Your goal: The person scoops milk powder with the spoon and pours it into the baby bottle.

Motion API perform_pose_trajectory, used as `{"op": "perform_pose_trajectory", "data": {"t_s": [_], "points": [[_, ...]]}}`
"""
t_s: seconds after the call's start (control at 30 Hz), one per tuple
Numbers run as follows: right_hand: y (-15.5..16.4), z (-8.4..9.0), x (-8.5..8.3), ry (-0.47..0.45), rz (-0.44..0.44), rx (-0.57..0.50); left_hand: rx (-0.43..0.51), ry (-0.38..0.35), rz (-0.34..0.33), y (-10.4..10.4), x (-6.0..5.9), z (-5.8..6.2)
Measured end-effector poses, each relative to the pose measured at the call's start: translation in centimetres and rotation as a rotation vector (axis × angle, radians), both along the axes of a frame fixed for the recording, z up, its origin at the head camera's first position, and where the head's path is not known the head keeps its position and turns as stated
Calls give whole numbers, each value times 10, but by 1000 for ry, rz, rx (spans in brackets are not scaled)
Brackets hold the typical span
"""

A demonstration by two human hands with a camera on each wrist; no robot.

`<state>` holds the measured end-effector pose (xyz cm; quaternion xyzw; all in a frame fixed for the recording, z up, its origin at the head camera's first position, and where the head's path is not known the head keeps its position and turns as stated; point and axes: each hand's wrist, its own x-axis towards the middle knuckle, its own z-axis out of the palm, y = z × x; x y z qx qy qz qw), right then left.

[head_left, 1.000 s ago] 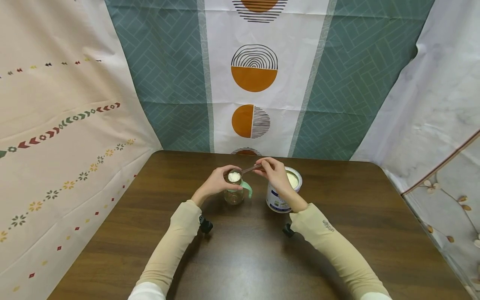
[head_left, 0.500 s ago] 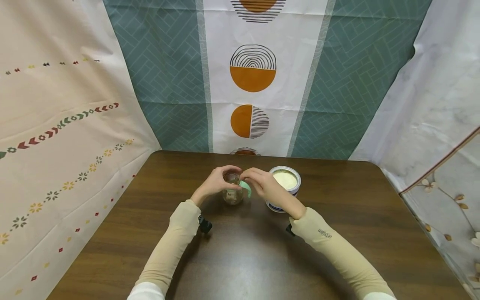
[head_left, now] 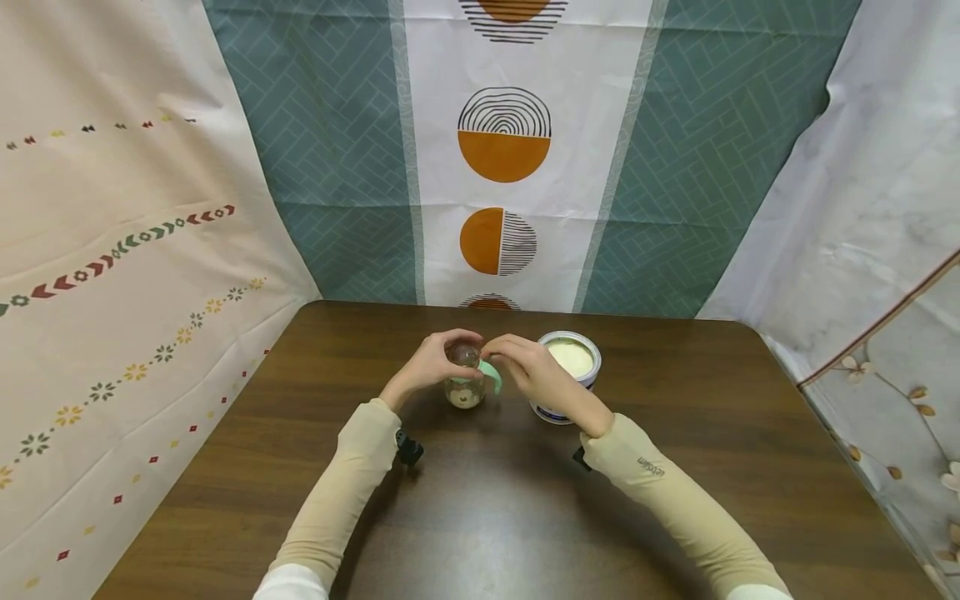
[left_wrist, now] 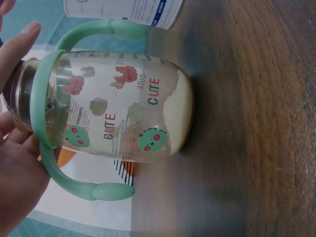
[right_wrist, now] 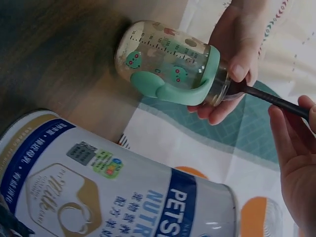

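A clear baby bottle [head_left: 465, 394] with a pale green two-handled collar [left_wrist: 40, 106] stands upright on the table. My left hand [head_left: 433, 363] grips it around the neck, thumb and fingers on opposite sides. Cream powder [left_wrist: 178, 111] lies in its bottom. With thumb and fingers my right hand [head_left: 531, 372] pinches the handle of a dark brown scoop [right_wrist: 276, 100]. The scoop's bowl is at the bottle's mouth, turned over; how far it reaches inside is unclear. Close by on the right, partly behind the right hand, stands an uncovered milk powder tin [head_left: 572, 357], pale powder inside.
The brown wooden table [head_left: 480, 508] extends toward the person and to both sides. Behind its far edge hangs a patterned cloth [head_left: 510, 179]. More hanging cloth borders the left and right. A dark wrist camera [head_left: 408, 450] sits under the left forearm.
My right hand has moved left from beside the tin and tipped the powder-filled scoop over the bottle's mouth. Powder now shows at the bottle's bottom. The left hand keeps its grip.
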<state>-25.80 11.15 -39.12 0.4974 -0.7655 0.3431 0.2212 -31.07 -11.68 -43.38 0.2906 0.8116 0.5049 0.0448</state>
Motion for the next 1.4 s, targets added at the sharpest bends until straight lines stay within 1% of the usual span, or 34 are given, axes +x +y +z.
{"op": "perform_pose_trajectory", "data": {"t_s": [0.13,0.3,0.4,0.5,0.6,0.7,0.9,1.0,1.03,1.17,1.23,1.27,1.4], "points": [[4,-2,-2,-111,-61,-63,-5,4,3,0,0,0],[6,-1,-1,-306,-127,-169,-9,24,14,0,1,1],[7,1,-1,-421,-140,-239,-13,44,18,1,1,1],[7,3,-3,-519,-130,-306,-10,61,18,2,1,2],[8,8,-3,-596,-112,-374,-8,67,21,2,1,3],[8,9,-5,-655,-102,-441,-3,57,25,3,1,4],[11,2,-11,-812,-97,-598,15,42,24,3,1,5],[11,2,-13,-903,-104,-668,24,52,25,3,3,7],[10,2,-13,-931,-111,-686,27,47,24,4,6,11],[10,6,-13,-1029,-145,-735,34,62,32,5,7,12],[10,6,-14,-1070,-154,-763,36,68,38,6,6,12],[11,7,-14,-1089,-157,-780,39,80,41,6,3,8],[12,8,-14,-1144,-168,-828,48,86,41,7,4,10]]}}
